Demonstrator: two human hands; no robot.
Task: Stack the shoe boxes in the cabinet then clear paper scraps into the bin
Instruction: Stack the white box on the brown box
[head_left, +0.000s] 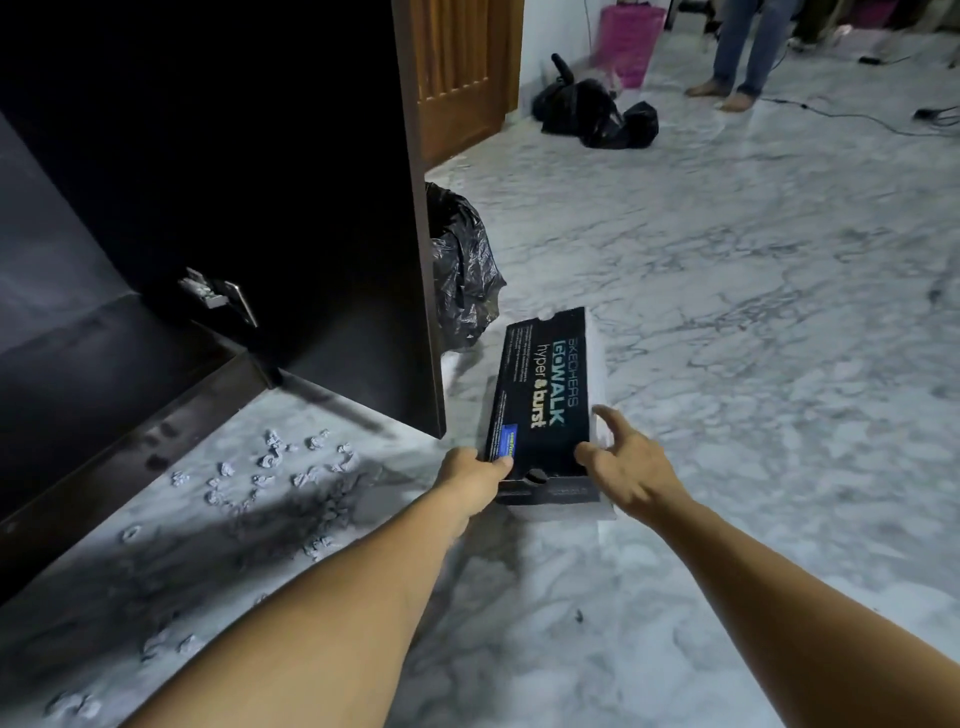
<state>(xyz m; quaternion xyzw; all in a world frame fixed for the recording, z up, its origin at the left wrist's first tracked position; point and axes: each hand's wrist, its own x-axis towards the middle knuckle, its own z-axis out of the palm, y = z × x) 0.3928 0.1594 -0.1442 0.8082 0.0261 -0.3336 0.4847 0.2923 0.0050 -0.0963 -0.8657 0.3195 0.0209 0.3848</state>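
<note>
A black shoe box (545, 395) with teal and white lettering lies flat on the marble floor, just right of the open cabinet door. My left hand (472, 475) grips its near left corner, thumb on the lid. My right hand (623, 462) hovers at the near right corner, fingers spread, thumb touching the lid edge. The dark cabinet (119, 374) stands open at the left; its inside is in shadow. Several crumpled paper scraps (275, 462) lie scattered on the floor in front of it. A bin lined with a black bag (462, 270) stands behind the door.
The cabinet door (311, 208) stands open between cabinet and box. Black bags (597, 114) lie by a wooden door at the back. A person in jeans (737, 52) stands at the far right, with cables on the floor nearby. A pink basket (628, 41) is beyond.
</note>
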